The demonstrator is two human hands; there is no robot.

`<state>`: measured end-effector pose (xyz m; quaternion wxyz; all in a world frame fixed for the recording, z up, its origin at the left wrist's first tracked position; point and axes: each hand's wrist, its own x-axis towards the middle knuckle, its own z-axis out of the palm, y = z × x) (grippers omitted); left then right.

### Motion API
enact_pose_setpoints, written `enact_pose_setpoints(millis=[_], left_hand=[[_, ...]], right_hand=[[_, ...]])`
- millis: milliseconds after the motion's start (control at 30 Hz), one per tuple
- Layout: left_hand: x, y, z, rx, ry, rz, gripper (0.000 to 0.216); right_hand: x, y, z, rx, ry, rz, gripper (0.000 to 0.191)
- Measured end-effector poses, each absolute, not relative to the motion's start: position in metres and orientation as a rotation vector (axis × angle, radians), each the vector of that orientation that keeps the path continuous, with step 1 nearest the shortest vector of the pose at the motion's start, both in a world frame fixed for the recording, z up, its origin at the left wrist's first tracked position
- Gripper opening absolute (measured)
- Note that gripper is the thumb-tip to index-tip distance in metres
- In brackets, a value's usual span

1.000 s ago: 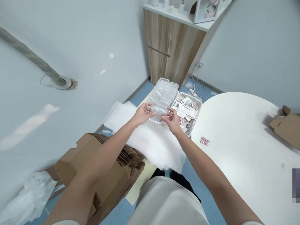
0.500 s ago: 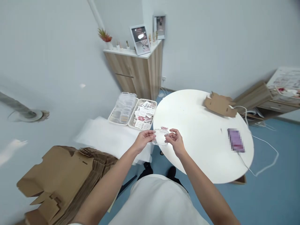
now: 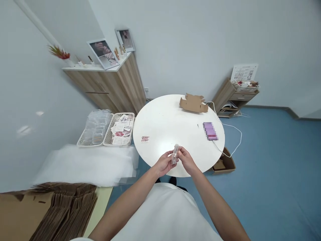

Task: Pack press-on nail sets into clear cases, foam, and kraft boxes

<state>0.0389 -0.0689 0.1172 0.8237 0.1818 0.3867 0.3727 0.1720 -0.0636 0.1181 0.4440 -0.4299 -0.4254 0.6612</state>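
A small clear plastic case [image 3: 175,154] stands on edge between both my hands, over the near rim of the round white table [image 3: 173,127]. My left hand [image 3: 164,163] pinches its left side with curled fingers. My right hand [image 3: 185,160] grips its right side the same way. A small card with pink nail tips [image 3: 145,139] lies on the table to the left. Further left, one white basket holds clear cases [image 3: 94,129] and a second basket holds printed nail-tip packs [image 3: 121,129].
A folded cardboard box [image 3: 193,103] and a purple phone with a white cable [image 3: 210,131] lie on the table's far side. White foam sheets [image 3: 85,164] and a stack of flat cartons [image 3: 50,211] are at my left. A wooden cabinet [image 3: 110,85] stands behind the baskets, an open box [image 3: 222,164] under the table.
I took one clear case from the basket stack and turned right to the round table. The case went from flat to on edge between my hands.
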Motion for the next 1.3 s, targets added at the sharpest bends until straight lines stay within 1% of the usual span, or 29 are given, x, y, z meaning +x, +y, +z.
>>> enact_pose_setpoints(millis=[67, 133, 367, 500, 633, 767, 867, 1000, 1067, 1100, 1200, 1233, 1300], left_hand=[[0.042, -0.066, 0.118, 0.472, 0.864, 0.758, 0.037], [0.039, -0.062, 0.120, 0.547, 0.907, 0.724, 0.038], [0.013, -0.042, 0.126, 0.834, 0.980, 0.703, 0.039], [0.014, -0.031, 0.118, 0.902, 1.016, 0.718, 0.037], [0.012, -0.021, 0.104, 0.871, 1.069, 0.704, 0.036], [0.007, -0.014, 0.095, 0.858, 1.041, 0.678, 0.037], [0.007, -0.011, 0.094, 0.880, 1.013, 0.665, 0.036], [0.008, -0.006, 0.095, 0.934, 0.993, 0.667, 0.036], [0.007, -0.004, 0.097, 1.017, 0.981, 0.694, 0.044], [0.007, -0.003, 0.097, 1.080, 0.983, 0.704, 0.053], [0.010, -0.001, 0.101, 1.282, 1.013, 0.696, 0.090], [0.012, 0.000, 0.102, 1.335, 1.019, 0.687, 0.096], [0.020, 0.003, 0.105, 1.405, 1.017, 0.678, 0.094]], right_hand=[[0.178, -0.062, 0.118, -1.089, -1.021, 1.589, 0.029], [0.184, -0.060, 0.119, -1.111, -0.978, 1.555, 0.028], [0.194, -0.049, 0.126, -1.308, -1.003, 1.445, 0.032], [0.191, -0.047, 0.124, -1.452, -1.071, 1.303, 0.041], [0.195, -0.053, 0.129, -1.584, -1.437, 0.980, 0.051], [0.201, -0.057, 0.141, -1.534, -1.952, 0.877, 0.054], [0.201, -0.050, 0.143, -1.500, -2.164, 0.814, 0.049], [0.202, -0.034, 0.138, -1.487, -2.229, 0.763, 0.037], [0.206, -0.027, 0.136, -1.477, -2.228, 0.767, 0.035], [0.208, -0.024, 0.135, -1.469, -2.221, 0.779, 0.035], [0.219, -0.017, 0.135, -1.425, -2.195, 0.842, 0.036], [0.222, -0.016, 0.135, -1.409, -2.186, 0.866, 0.037], [0.229, -0.013, 0.135, -1.384, -2.171, 0.907, 0.037]])
